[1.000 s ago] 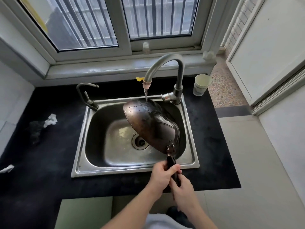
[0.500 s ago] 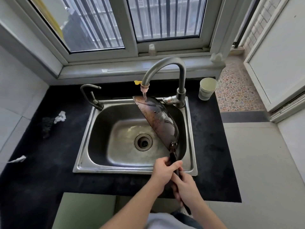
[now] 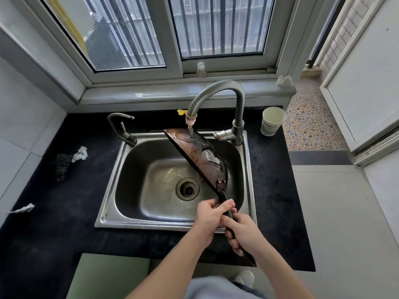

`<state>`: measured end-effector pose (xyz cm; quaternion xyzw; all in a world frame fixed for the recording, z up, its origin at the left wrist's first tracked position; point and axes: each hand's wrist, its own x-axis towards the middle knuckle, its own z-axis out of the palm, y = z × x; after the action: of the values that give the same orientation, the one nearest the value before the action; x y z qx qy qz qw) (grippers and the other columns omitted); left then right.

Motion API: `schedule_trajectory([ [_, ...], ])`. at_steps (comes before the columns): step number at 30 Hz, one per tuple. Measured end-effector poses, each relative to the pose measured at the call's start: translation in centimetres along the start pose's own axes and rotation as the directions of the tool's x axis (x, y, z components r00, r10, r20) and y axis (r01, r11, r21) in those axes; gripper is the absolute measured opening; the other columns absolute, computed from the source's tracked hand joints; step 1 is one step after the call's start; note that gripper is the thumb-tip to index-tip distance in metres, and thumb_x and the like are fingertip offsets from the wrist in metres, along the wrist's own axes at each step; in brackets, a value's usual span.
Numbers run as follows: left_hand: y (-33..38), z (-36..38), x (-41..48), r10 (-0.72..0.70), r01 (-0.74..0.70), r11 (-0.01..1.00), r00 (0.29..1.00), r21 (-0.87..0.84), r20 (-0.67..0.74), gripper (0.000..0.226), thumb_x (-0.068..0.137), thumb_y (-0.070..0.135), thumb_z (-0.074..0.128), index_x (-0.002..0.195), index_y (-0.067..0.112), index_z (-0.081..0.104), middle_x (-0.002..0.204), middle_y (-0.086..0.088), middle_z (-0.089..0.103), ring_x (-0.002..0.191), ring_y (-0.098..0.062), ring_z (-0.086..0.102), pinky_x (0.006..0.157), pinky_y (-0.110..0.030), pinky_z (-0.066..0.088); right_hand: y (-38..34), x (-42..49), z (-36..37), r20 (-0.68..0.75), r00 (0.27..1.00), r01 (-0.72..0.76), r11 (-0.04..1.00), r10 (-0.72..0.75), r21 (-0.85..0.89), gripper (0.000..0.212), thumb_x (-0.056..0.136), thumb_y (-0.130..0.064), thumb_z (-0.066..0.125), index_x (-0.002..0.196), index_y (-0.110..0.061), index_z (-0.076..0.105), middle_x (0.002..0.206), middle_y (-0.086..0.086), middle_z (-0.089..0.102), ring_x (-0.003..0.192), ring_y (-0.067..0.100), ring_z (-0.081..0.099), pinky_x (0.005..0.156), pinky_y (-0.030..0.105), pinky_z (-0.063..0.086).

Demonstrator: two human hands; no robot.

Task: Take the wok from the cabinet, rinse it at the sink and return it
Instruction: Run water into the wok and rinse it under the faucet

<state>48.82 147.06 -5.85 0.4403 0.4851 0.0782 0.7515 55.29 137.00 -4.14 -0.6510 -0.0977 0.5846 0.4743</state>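
Note:
A dark, stained wok (image 3: pixel 200 156) is held on its edge above the steel sink (image 3: pixel 129 221), its rounded outside facing right. Water from the curved tap (image 3: pixel 218 91) runs onto its upper rim. My left hand (image 3: pixel 210 216) grips the long black handle close to the pan. My right hand (image 3: pixel 244 234) grips the same handle further back, over the sink's front rim. The handle's end pokes out past my right wrist.
A small second tap (image 3: pixel 122 128) stands at the sink's back left. A paper cup (image 3: pixel 272 120) sits on the black counter (image 3: pixel 64 212) right of the tap. Crumpled paper (image 3: pixel 80 153) and a dark scrubber (image 3: pixel 62 164) lie left of the sink. A window is behind.
The wok has rolled from showing its broad underside to standing nearly edge-on under the stream. Both hands stayed on the handle.

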Motion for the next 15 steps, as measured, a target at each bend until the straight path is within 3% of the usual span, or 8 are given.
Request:
schedule_trajectory([
  [9, -1.2, -0.9, -0.4, -0.048, 0.053, 0.996, 0.997, -0.074, 0.064, 0.021, 0.088, 0.009, 0.070, 0.102, -0.007, 0.070, 0.081, -0.012, 0.073, 0.079, -0.021, 0.072, 0.070, -0.031, 0.059, 1.2, -0.9, 0.8, -0.057, 0.996, 0.052, 0.985, -0.062, -0.167, 0.025, 0.100, -0.029, 0.055, 0.089, -0.006, 0.058, 0.054, 0.002, 0.050, 0.035, 0.011, 0.044, 0.032, 0.025, 0.037],
  [15, -2.0, -0.2, -0.4, -0.088, 0.099, 0.992, 0.986, -0.073, 0.141, 0.023, 0.088, 0.007, 0.069, 0.104, -0.010, 0.069, 0.084, -0.015, 0.072, 0.082, -0.024, 0.071, 0.074, -0.032, 0.059, 2.3, -1.7, 0.5, -0.150, 0.988, 0.014, 0.988, -0.037, -0.153, 0.025, 0.100, -0.030, 0.055, 0.094, -0.006, 0.059, 0.057, 0.005, 0.051, 0.035, 0.012, 0.044, 0.033, 0.026, 0.037],
])
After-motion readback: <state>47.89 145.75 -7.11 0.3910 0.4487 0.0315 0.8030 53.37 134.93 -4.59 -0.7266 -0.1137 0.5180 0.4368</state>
